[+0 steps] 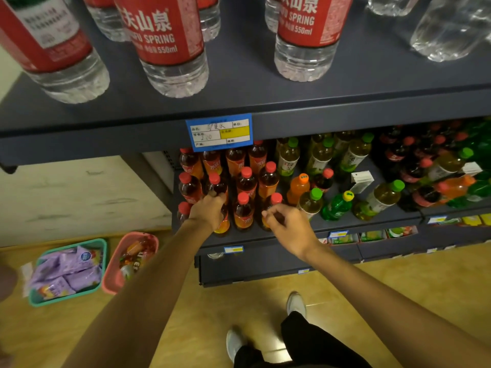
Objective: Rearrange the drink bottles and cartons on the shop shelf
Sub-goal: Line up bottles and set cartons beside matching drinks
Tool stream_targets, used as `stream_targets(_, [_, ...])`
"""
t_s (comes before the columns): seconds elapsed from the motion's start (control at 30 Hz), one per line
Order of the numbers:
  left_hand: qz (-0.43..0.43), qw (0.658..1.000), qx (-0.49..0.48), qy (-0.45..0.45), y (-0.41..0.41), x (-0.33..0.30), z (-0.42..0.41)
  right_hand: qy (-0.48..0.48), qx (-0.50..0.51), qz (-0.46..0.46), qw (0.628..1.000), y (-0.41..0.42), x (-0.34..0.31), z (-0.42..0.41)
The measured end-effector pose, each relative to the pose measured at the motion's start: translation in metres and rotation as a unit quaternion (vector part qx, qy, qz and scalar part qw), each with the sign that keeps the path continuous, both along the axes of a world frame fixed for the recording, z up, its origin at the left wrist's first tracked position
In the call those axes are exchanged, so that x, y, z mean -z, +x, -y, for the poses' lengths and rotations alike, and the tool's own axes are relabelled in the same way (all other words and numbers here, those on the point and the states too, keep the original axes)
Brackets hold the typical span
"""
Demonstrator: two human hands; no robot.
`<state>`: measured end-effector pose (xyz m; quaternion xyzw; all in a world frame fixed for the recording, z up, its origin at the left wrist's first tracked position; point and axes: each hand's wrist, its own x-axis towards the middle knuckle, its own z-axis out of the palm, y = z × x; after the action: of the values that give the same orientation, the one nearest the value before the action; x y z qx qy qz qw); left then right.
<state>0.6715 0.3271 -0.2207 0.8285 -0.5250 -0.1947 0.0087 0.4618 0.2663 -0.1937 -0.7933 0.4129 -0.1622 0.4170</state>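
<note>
Step in hand: squaring up the block of red-capped tea bottles (245, 181) at the left end of the middle shelf (345, 224); it looks like front-row facing work, not restocking.
Left hand: the left hand (208, 211) sits on top of a front-row tea bottle (222, 224), its fingers (216, 198) curled down over the cap and neck in a grip; the cap itself is hidden under the hand.
Right hand: the right hand (288, 227) hovers just in front of the next-but-one front tea bottle (271, 208); its fingers are loosely bent, thumb and forefinger close together, holding nothing. Whether a fingertip touches the bottle cannot be told.
Where the stock stands: tea bottles stand upright in rows on the left; to their right the mix is untidy, with an orange bottle (299, 188), green-capped tea bottles (310, 204), a green soda bottle (337, 205) and a white carton (360, 180) leaning or scattered.
Above: water bottles (170, 46) stand on the top shelf, over a blue price tag (219, 132).
On the floor: a green basket (105, 251) and a pink basket (152, 241) of goods.
Next move calls for: probably a firm hold with the left hand to slide or lift its bottle into line without knocking its close neighbours, then the right hand closing on its own bottle.
</note>
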Motion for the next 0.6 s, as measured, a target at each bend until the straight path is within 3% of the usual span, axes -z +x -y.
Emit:
stream_targets(0.4, [0.061,0.987,0.027,-0.143,-0.009,-0.052,-0.052,-0.063,0.038,0.052,0.996,-0.035,-0.043,-0.013])
stream_targets(0.6, [0.009,0.972,0.056,-0.228,-0.039,-0.067,-0.056,-0.101,0.121,0.034,0.987,-0.077,-0.053,-0.033])
